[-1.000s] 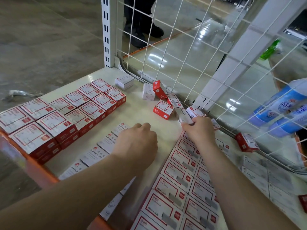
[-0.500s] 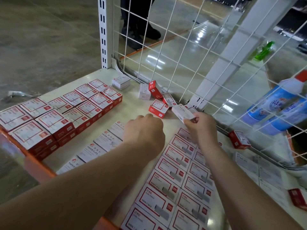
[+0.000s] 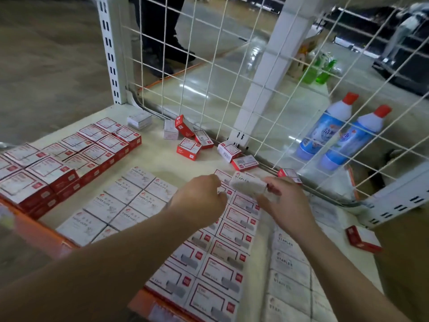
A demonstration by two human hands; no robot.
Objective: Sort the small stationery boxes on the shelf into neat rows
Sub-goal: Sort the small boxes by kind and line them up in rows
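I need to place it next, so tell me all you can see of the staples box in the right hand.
The staples box is a small white carton, apparently cardboard, printed STAPLES on top. It looks closed, is blurred, and is held lifted above the red-framed rows. The right hand pinches its right end; the left hand is beside its left end, contact unclear.

Matt cardboard boxes (image 3: 111, 145) cover a smooth, cream-painted metal shelf (image 3: 160, 159). White-coated wire mesh (image 3: 209, 73) backs it, before a glossy floor (image 3: 232, 82) and shiny plastic bottles (image 3: 325, 129).
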